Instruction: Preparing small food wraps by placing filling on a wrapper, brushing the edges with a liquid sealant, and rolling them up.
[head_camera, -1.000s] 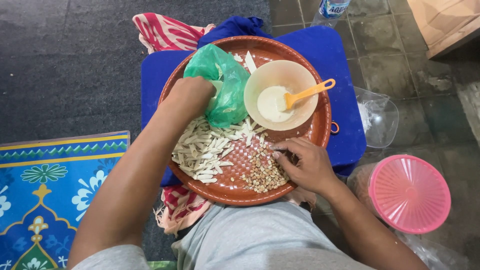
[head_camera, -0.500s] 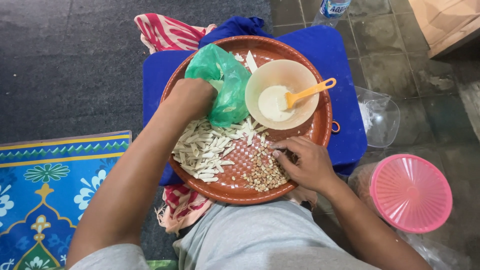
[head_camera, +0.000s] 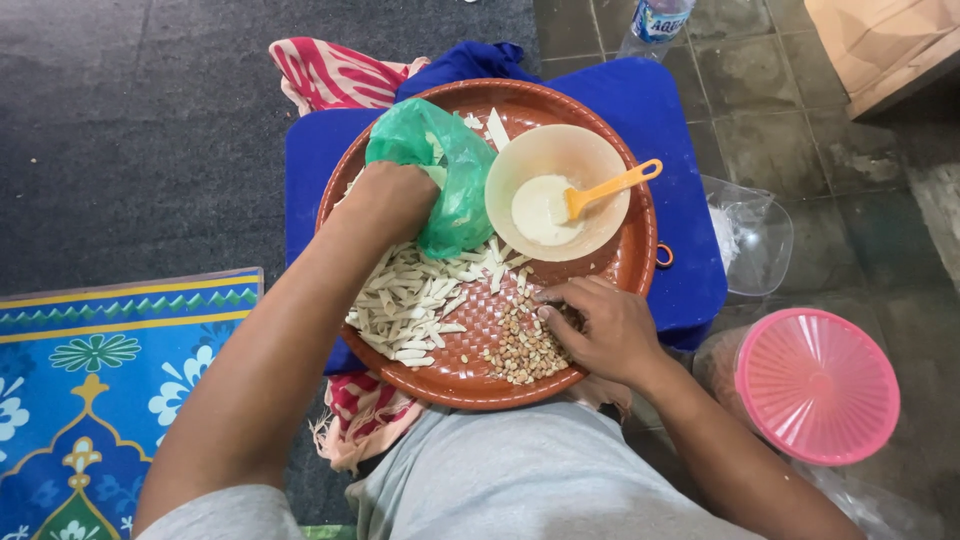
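1. Little has shifted since the earlier frames: both hands keep their places on the round brown tray.
2. Left hand sits at the mouth of the green plastic bag; its fingers are hidden, so I cannot tell their state.
3. Right hand has its fingers curled, pinching at the peanuts.
4. Pale dough strips lie between the hands, just beside the cream bowl with its orange spoon.
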